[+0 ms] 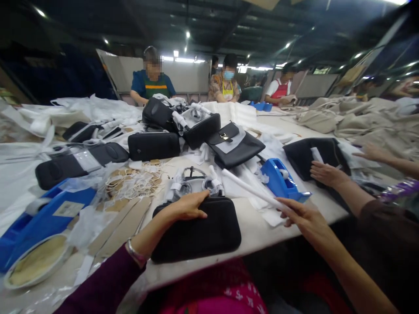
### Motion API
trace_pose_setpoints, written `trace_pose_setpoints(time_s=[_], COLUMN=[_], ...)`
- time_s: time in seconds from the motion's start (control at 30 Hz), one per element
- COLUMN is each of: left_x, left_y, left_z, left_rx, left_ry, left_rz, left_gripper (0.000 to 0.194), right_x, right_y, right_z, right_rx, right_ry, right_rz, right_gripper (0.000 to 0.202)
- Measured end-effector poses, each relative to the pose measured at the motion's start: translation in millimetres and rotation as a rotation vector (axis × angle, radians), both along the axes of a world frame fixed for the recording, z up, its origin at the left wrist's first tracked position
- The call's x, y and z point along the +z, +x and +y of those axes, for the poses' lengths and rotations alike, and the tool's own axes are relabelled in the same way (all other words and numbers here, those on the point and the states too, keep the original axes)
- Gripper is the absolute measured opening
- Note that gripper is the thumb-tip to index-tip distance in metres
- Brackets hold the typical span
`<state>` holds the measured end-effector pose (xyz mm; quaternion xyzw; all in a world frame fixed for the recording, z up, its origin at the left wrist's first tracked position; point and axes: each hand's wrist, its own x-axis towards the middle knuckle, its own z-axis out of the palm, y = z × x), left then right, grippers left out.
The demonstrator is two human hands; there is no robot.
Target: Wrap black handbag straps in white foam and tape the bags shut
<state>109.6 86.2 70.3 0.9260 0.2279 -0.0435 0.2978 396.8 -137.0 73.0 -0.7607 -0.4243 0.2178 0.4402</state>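
Here, in the head view, the black bag [199, 237] lies on the worktop [257, 222] at the lower centre of the frame, wrapped handles [180, 188] just above it. The left hand [188, 207] rests across its top edge; I cannot tell whether that grip is closed on it. Right of centre, the right hand [303, 216] pinches a white strip [252, 189], which slants up and left. A blue tape dispenser [276, 174] sits just above that grip. At the right, a co-worker's hand [329, 173] is at a dark bag [303, 159].
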Motion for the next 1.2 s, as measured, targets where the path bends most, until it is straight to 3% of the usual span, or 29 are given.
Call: trace_pose_setpoints(time_s=[0.13, 0.27, 0.6, 0.8, 0.93, 1.03, 1.2], left_x=[7.5, 11.7, 23.0, 25.7, 25.3, 24.4, 27.7], left_y=[3, 2, 0, 0, -1, -2, -2], left_z=[-2, -6, -15, -19, -22, -23, -17], left_rx=[0.035, 0.065, 0.065, 0.078, 0.079, 0.080, 0.053], left_ry=[-0.085, -0.084, 0.008, 0.078, 0.079, 0.081, 0.034], left_rz=[0.040, 0.075, 0.103, 0.109, 0.104, 0.083, 0.042], left_gripper=[0.065, 0.070, 0.069, 0.066, 0.064, 0.062, 0.050], right_x=[-22.3, -28.0, -42.9, -41.9, -40.4, -34.5, -0.4], right_y=[17, 26, 25, 15, 13, 14, 13], right_z=[-35, -36, 12, 54, 66, 57, 38], right_rx=[-0.106, -0.063, 0.151, 0.284, 0.295, 0.245, -0.105], right_ry=[-0.068, -0.062, 0.005, 0.040, 0.045, -0.018, -0.098], right_rz=[-0.136, -0.268, -0.218, -0.248, -0.317, -0.435, -0.804], right_gripper=[0.044, 0.038, 0.036, 0.035, 0.033, 0.034, 0.038])
